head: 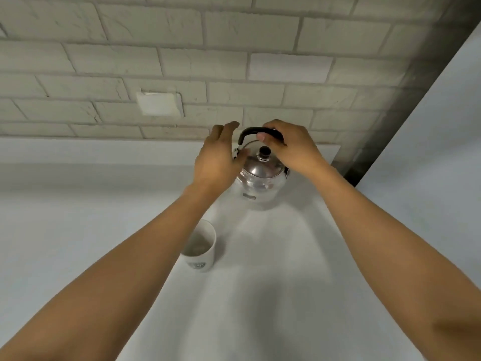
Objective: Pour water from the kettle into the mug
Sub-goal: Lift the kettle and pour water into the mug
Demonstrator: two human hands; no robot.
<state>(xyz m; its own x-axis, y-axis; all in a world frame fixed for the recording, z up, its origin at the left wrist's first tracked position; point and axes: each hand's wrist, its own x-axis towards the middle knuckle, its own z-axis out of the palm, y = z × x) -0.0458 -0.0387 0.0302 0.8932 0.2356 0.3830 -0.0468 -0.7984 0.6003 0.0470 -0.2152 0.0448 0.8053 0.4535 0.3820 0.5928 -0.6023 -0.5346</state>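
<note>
A shiny steel kettle (260,182) with a black arched handle and a black lid knob stands on the white counter (273,282) near the back wall. My right hand (291,147) is curled over the top of the handle. My left hand (217,157) rests against the kettle's left side, fingers apart, and hides that side. A white mug (201,252) with a dark emblem stands upright nearer to me, partly covered by my left forearm. It holds a little water at the bottom.
A pale brick wall (234,61) rises right behind the kettle, with a white wall plate (159,103) on it. A grey corner post (406,100) and a white panel (442,152) close off the right side.
</note>
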